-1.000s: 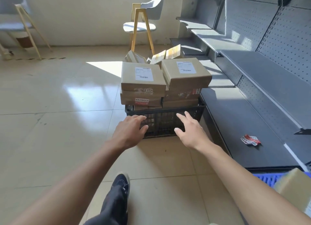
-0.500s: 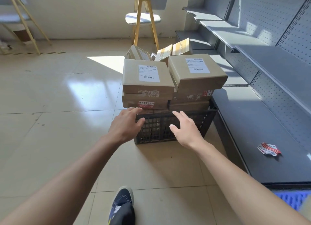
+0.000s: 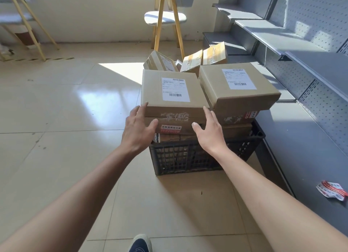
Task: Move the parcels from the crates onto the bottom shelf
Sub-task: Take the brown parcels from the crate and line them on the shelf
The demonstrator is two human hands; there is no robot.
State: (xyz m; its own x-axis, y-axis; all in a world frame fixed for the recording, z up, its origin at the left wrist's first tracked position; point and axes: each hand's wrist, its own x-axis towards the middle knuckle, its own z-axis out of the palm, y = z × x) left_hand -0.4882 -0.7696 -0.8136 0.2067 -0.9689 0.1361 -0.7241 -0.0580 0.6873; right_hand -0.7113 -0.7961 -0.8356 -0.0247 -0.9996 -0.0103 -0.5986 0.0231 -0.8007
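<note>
A black plastic crate (image 3: 197, 157) stands on the tiled floor, piled high with brown cardboard parcels. The top left parcel (image 3: 169, 93) carries a white label, and so does the top right parcel (image 3: 237, 88) beside it. My left hand (image 3: 138, 129) is spread open at the near left corner of the top left parcel, fingertips touching its edge. At that parcel's near right corner is my right hand (image 3: 211, 131), fingers straight. The grey bottom shelf (image 3: 301, 148) runs along the right of the crate.
Several smaller parcels (image 3: 205, 58) lean behind the stack. A red and white scrap of tape (image 3: 331, 192) lies on the bottom shelf. Upper grey shelves (image 3: 273, 31) rise to the right. A white chair with yellow legs (image 3: 165, 20) stands behind; my shoe (image 3: 140, 244) is at the bottom.
Both hands have risen from in front of the crate's rim to the near corners of the top left parcel. The view has drawn closer to the stack.
</note>
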